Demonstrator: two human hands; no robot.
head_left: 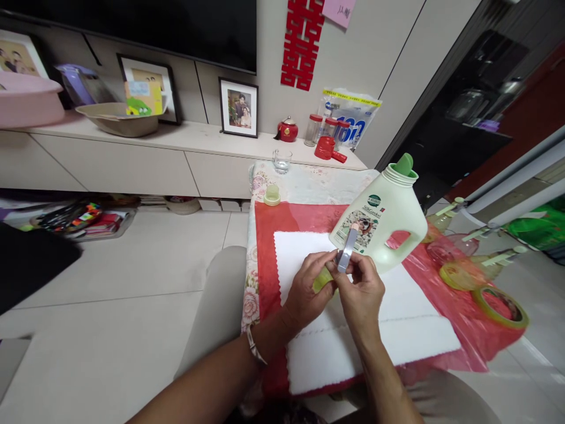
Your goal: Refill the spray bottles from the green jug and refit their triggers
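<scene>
Both hands are together over the white cloth, closed around a small bottle with a grey spray head. My left hand grips the yellow-green bottle body, most of which is hidden by fingers. At the neck, my right hand pinches the base of the grey head. Just behind them stands a large pale green detergent jug. Its mouth has no cap on, and a green spout sticks up from it. Under the hands lies a white scallop-edged cloth.
A pale green cap and a glass cup stand at the table's far left. On red plastic film at the right lie several spray bottles and a tape roll. Behind is a cabinet with jars and frames.
</scene>
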